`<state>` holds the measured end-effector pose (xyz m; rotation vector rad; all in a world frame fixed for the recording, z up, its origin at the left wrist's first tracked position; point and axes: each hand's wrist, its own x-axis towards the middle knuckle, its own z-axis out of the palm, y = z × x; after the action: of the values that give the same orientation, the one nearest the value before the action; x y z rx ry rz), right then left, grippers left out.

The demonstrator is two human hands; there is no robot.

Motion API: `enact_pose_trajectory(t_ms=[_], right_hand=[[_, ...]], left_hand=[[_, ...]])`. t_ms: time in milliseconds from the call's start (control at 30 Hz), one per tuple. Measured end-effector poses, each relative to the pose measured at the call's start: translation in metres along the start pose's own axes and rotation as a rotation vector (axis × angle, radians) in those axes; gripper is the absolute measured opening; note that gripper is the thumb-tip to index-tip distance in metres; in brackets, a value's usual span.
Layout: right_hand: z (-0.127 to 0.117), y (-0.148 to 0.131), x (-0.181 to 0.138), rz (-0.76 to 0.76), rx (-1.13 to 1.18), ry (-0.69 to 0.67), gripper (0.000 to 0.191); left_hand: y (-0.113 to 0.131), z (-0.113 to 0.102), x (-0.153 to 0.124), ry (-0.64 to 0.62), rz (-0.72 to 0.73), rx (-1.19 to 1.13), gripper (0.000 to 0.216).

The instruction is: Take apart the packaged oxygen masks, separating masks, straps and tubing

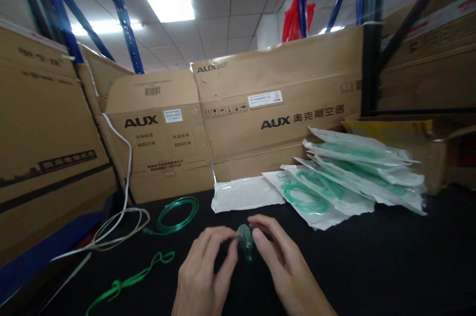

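A small see-through green plastic mask (245, 240) is between my hands above the black table top. My left hand (208, 266) pinches its left edge between thumb and forefinger. On the other side, my right hand (280, 256) has thumb and forefinger apart, with the tips close to the mask's right edge; whether they touch it I cannot tell. To the left lie a coil of green tubing (162, 217) and a knotted green strap (136, 278). Sealed white packets (320, 197) with green tubing inside are piled at the right.
A flat white packet (247, 195) lies behind my hands. Cardboard boxes (238, 137) wall in the back and the left side. A white cable (126, 177) trails down onto the left of the table. Blue rack posts and a red bag (293, 18) are higher up.
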<state>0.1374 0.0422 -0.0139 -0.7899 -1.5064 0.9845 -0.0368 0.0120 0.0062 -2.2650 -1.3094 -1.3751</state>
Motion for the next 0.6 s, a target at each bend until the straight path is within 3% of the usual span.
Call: enact_pose_trajectory(t_ms=[167,367,600], right_hand=[[-0.001,-0.007,-0.011,-0.323,-0.416,-0.123,0.035],[0.006,0.008,-0.014,-0.629,-0.554,-0.130,0.035],[0.005,0.010,-0.013,-0.751,-0.686,-0.051,0.032]], left_hand=[[0.008,0.007,-0.010,0.060,-0.036,0.051,0.014],[0.007,0.007,-0.016,0.122,-0.002,0.093,0.009],[0.006,0.001,-0.014,0.164,0.079,0.128,0.005]])
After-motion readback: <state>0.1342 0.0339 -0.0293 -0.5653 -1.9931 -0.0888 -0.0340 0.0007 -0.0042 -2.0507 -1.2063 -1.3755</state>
